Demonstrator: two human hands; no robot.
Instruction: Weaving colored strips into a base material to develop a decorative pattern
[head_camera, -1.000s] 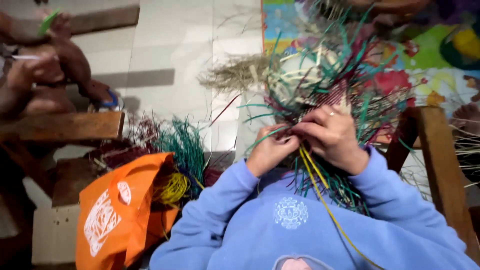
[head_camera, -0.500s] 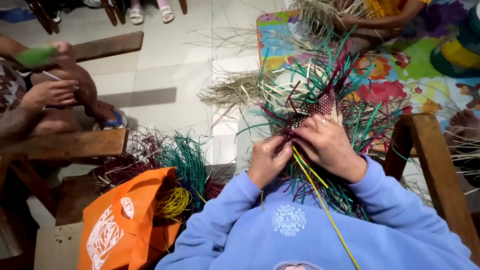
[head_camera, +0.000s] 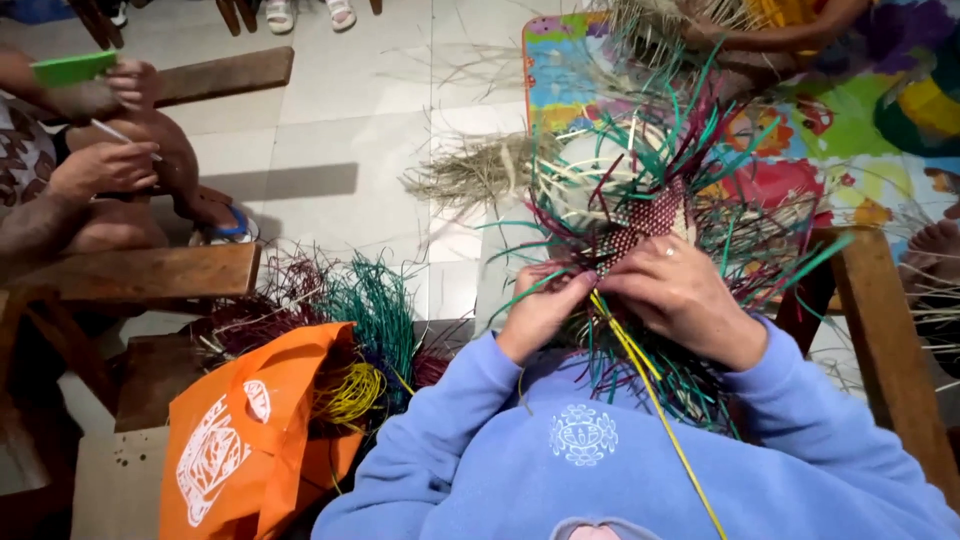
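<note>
A half-woven piece (head_camera: 645, 215) of maroon and pale strands sits on my lap, with green, maroon and cream straws sticking out all around it. My left hand (head_camera: 540, 312) pinches strands at the lower edge of the weave. My right hand (head_camera: 680, 290), with a ring on one finger, grips the strands beside it, fingertips nearly touching the left hand. Long yellow straws (head_camera: 650, 395) run from between my hands down across my blue sweater.
An orange bag (head_camera: 245, 430) lies at lower left with bundles of green, maroon and yellow straw (head_camera: 360, 320). Another person's hands (head_camera: 100, 165) work at the left above a wooden bench (head_camera: 150, 270). A wooden chair frame (head_camera: 880, 330) stands right. A colourful mat (head_camera: 850, 120) and dry straw pile (head_camera: 480, 170) lie beyond.
The view shifted slightly. My hands stayed on the weave's lower edge, fingers working the strands; the left hand rose a little toward the right. The neighbour's hands moved slightly.
</note>
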